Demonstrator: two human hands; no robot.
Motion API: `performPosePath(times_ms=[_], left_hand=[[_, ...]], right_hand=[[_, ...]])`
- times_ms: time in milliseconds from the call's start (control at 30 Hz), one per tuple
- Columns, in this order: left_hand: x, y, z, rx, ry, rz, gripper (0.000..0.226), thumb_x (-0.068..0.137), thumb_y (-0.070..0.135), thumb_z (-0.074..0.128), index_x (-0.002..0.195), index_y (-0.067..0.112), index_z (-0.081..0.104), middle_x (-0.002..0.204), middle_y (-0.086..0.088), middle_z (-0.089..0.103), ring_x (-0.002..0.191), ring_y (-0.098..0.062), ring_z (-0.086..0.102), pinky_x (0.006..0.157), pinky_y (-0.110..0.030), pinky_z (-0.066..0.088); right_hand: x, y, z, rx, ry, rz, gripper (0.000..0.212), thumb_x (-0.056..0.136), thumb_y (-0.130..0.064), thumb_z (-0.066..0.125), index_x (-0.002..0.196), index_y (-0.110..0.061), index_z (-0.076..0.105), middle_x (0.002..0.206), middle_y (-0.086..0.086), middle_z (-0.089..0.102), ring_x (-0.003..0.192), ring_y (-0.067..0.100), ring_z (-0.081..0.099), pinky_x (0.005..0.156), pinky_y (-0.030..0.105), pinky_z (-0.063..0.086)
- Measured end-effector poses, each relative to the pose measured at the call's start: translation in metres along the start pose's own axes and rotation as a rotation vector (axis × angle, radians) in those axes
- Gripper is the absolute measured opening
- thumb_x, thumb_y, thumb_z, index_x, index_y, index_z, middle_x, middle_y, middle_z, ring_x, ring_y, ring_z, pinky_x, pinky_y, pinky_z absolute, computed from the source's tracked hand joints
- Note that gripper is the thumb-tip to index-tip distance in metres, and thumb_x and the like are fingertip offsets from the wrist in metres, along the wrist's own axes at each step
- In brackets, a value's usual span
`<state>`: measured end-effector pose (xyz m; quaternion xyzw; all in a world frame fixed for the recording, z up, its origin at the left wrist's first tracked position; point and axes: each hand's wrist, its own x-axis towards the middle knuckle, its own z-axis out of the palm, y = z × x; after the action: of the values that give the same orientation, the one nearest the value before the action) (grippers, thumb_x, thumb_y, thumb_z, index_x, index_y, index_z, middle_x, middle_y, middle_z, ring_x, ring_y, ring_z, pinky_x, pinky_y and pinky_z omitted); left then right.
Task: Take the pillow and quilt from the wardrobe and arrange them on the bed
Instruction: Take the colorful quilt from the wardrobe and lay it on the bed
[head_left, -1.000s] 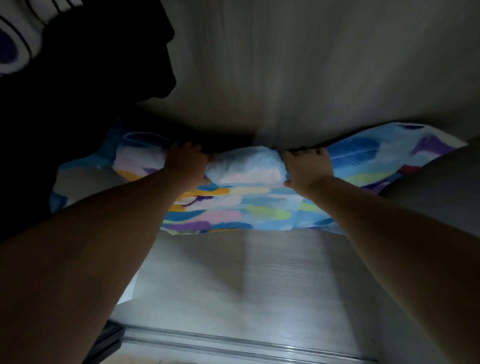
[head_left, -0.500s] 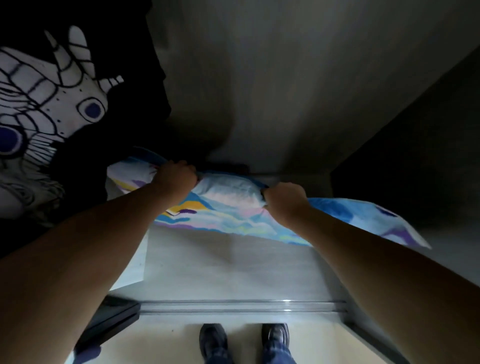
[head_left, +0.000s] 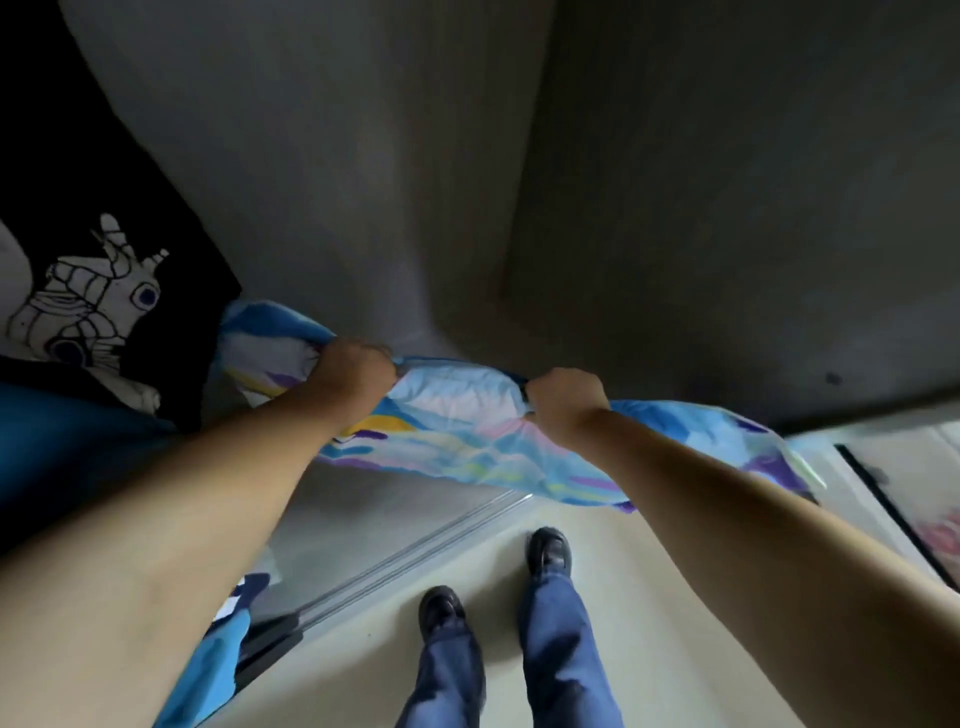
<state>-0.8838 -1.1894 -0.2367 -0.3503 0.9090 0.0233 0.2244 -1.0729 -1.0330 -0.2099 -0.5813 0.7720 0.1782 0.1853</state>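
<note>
A pillow (head_left: 457, 410) in a blue cover with pink, yellow and purple brush strokes hangs in the air in front of the open wardrobe (head_left: 395, 197). My left hand (head_left: 350, 371) is clenched on its upper edge near the left end. My right hand (head_left: 566, 402) is clenched on the same edge further right. The pillow's right end (head_left: 748, 447) sticks out past the wardrobe opening. No quilt can be told apart in this view.
Dark clothes with a white printed figure (head_left: 93, 301) hang at the left inside the wardrobe. The sliding-door track (head_left: 415, 561) crosses the floor below. My two shoes (head_left: 493, 582) stand on the pale floor. A dark-edged panel (head_left: 893, 509) lies at the right.
Both hands have pulled the pillow off the wardrobe floor and outward, to above the door track. The view has tilted down and turned right, so my legs and the floor show.
</note>
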Motion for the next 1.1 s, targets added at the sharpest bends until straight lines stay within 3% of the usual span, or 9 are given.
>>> performPosePath(times_ms=[100, 233, 400, 500, 567, 633, 833, 933, 1100], left_hand=[[-0.03, 0.046, -0.051, 0.201, 0.073, 0.133, 0.038, 0.099, 0.029, 0.034, 0.123, 0.01, 0.057, 0.123, -0.012, 0.063, 0.114, -0.03, 0.06, 0.087, -0.034, 0.049], [-0.064, 0.114, -0.094, 0.134, 0.028, 0.121, 0.044, 0.101, 0.035, 0.034, 0.127, 0.008, 0.056, 0.131, -0.016, 0.059, 0.12, -0.032, 0.057, 0.097, -0.035, 0.046], [-0.111, 0.216, -0.117, 0.353, 0.122, 0.444, 0.033, 0.101, 0.022, 0.035, 0.13, 0.022, 0.05, 0.119, -0.008, 0.061, 0.111, -0.029, 0.057, 0.088, -0.036, 0.045], [-0.143, 0.283, -0.126, 0.433, 0.091, 0.537, 0.042, 0.092, 0.013, 0.051, 0.132, 0.027, 0.046, 0.118, -0.005, 0.058, 0.112, -0.027, 0.055, 0.084, -0.037, 0.045], [-0.168, 0.331, -0.135, 0.462, 0.103, 0.578, 0.043, 0.09, 0.015, 0.055, 0.131, 0.025, 0.046, 0.119, -0.006, 0.058, 0.112, -0.028, 0.055, 0.083, -0.038, 0.046], [-0.193, 0.382, -0.144, 0.478, 0.156, 0.618, 0.035, 0.097, 0.018, 0.043, 0.132, 0.021, 0.046, 0.121, -0.008, 0.06, 0.113, -0.03, 0.058, 0.084, -0.039, 0.048], [-0.253, 0.517, -0.185, 0.51, 0.267, 0.717, 0.034, 0.098, 0.012, 0.037, 0.129, 0.016, 0.051, 0.119, -0.009, 0.062, 0.109, -0.034, 0.062, 0.084, -0.043, 0.054], [-0.267, 0.562, -0.207, 0.464, 0.285, 0.767, 0.036, 0.1, 0.027, 0.04, 0.133, 0.018, 0.048, 0.118, -0.011, 0.062, 0.109, -0.036, 0.062, 0.086, -0.047, 0.055], [-0.259, 0.614, -0.244, 0.43, 0.321, 0.77, 0.038, 0.1, 0.029, 0.034, 0.127, 0.013, 0.055, 0.12, -0.013, 0.062, 0.112, -0.037, 0.06, 0.088, -0.047, 0.054]], right_hand=[[-0.054, 0.03, -0.01, 0.013, 0.025, 0.087, 0.028, 0.093, -0.024, 0.054, 0.116, -0.015, 0.067, 0.119, 0.009, 0.068, 0.112, 0.03, 0.064, 0.089, 0.034, 0.051], [-0.134, 0.073, -0.012, 0.06, 0.052, 0.203, 0.027, 0.09, -0.027, 0.058, 0.115, -0.017, 0.067, 0.114, 0.008, 0.07, 0.106, 0.029, 0.066, 0.082, 0.032, 0.052], [-0.246, 0.136, 0.012, 0.061, 0.038, 0.322, 0.024, 0.094, -0.028, 0.051, 0.111, -0.022, 0.066, 0.113, 0.006, 0.069, 0.105, 0.03, 0.066, 0.08, 0.032, 0.051], [-0.317, 0.173, 0.034, 0.035, 0.035, 0.362, 0.027, 0.095, -0.026, 0.046, 0.116, -0.028, 0.063, 0.115, 0.002, 0.068, 0.106, 0.027, 0.066, 0.077, 0.031, 0.049], [-0.367, 0.198, 0.048, 0.024, 0.038, 0.406, 0.027, 0.096, -0.023, 0.044, 0.116, -0.027, 0.062, 0.115, 0.002, 0.068, 0.106, 0.027, 0.065, 0.071, 0.03, 0.044], [-0.42, 0.224, 0.063, 0.028, 0.043, 0.466, 0.028, 0.097, -0.024, 0.043, 0.118, -0.03, 0.06, 0.114, 0.002, 0.068, 0.106, 0.026, 0.065, 0.069, 0.029, 0.039], [-0.56, 0.296, 0.08, 0.089, 0.1, 0.648, 0.032, 0.095, -0.021, 0.042, 0.117, -0.035, 0.061, 0.114, -0.003, 0.067, 0.106, 0.022, 0.064, 0.072, 0.028, 0.042], [-0.602, 0.328, 0.076, 0.085, 0.129, 0.717, 0.031, 0.095, -0.022, 0.04, 0.113, -0.032, 0.064, 0.112, -0.002, 0.068, 0.104, 0.022, 0.064, 0.071, 0.028, 0.04], [-0.627, 0.38, 0.07, 0.024, 0.162, 0.766, 0.029, 0.097, -0.026, 0.039, 0.11, -0.031, 0.064, 0.112, -0.001, 0.068, 0.106, 0.022, 0.064, 0.069, 0.027, 0.038]])
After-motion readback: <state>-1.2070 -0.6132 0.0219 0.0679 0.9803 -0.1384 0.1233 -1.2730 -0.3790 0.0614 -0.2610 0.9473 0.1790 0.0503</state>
